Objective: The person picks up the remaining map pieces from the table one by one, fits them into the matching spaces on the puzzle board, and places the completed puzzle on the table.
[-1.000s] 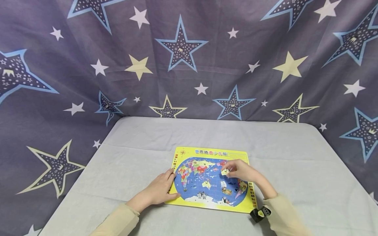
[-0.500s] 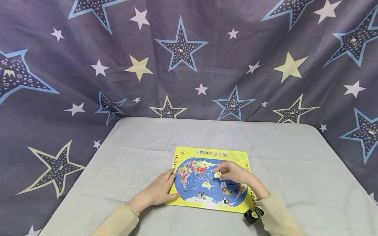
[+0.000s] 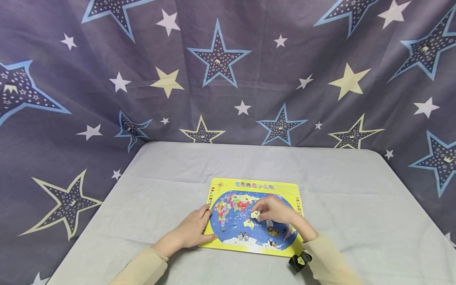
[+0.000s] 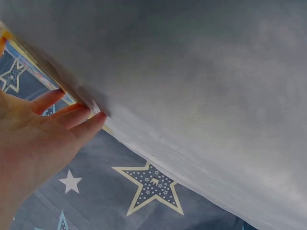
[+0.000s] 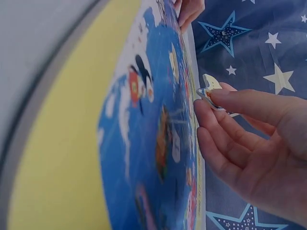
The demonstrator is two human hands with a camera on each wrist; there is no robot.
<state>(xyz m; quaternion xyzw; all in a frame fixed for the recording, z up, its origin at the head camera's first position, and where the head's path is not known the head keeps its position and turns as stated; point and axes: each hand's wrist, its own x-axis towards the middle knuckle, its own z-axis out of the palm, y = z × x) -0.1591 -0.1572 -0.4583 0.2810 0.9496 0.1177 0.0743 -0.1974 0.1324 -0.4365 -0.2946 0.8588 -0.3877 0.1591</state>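
A yellow-bordered world map board [image 3: 246, 248] with a blue ocean lies on the table in the head view. My left hand [image 3: 192, 227] rests at its left edge, fingers extended; in the left wrist view the fingertips [image 4: 98, 119] touch that edge. Just above the map's middle, my right hand [image 3: 276, 209] pinches a small pale puzzle piece [image 3: 255, 215] between thumb and fingers. The right wrist view shows this piece [image 5: 211, 88] tilted and apart from the board. Below and left of it is the map's pale Australia shape [image 3: 249, 223]. My right hand covers part of the map's right side.
The table [image 3: 171, 166] has a light grey cloth. Behind it hangs a dark curtain [image 3: 228, 99] patterned with stars. A black wrist camera [image 3: 299, 262] sits by my right sleeve, near the board's lower right corner.
My right hand has moved left and slightly toward me over the map, carrying the puzzle piece close to the Australia shape. My left hand and the board have stayed put.
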